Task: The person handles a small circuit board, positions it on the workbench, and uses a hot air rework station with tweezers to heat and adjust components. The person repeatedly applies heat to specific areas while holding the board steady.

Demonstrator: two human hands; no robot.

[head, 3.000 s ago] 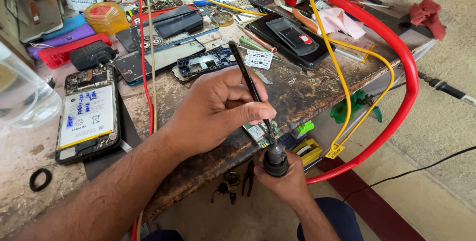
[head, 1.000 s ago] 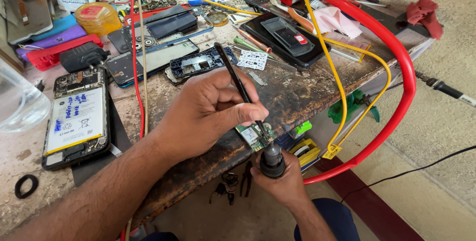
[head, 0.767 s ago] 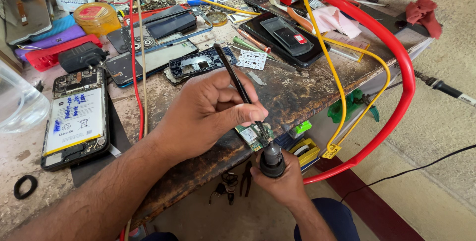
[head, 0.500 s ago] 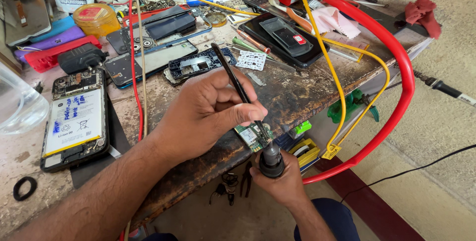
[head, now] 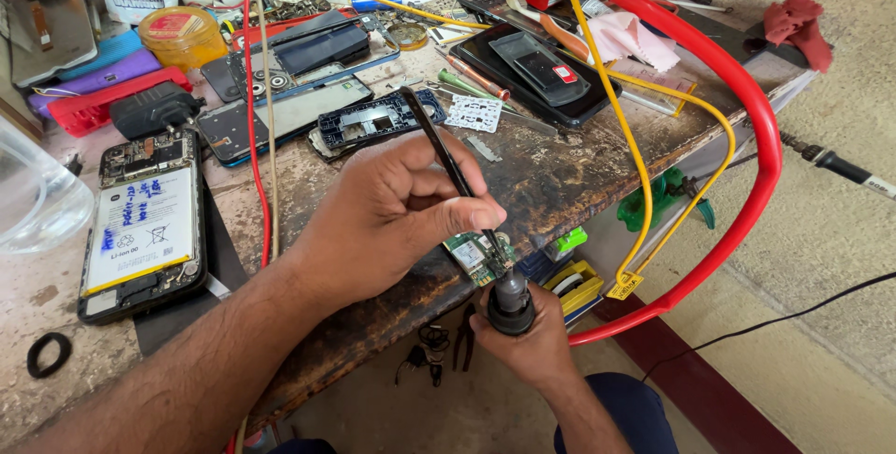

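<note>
My left hand (head: 392, 216) pinches black tweezers (head: 453, 169) onto the small green circuit board (head: 478, 256) at the bench (head: 560, 169) edge, right hand (head: 527, 347) clamped on the hot-air nozzle (head: 511, 300) w/ its tip under it; a slip could flick parts off or drop the board.

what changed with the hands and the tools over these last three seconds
Very little. The left hand keeps its pinch on the black tweezers, whose upper end tipped slightly leftward; the tips stay on the small green circuit board at the bench edge. The right hand still holds the black nozzle tool under the board. Nothing was picked up or let go. The opened phone with its battery and the red hose lie as before.
</note>
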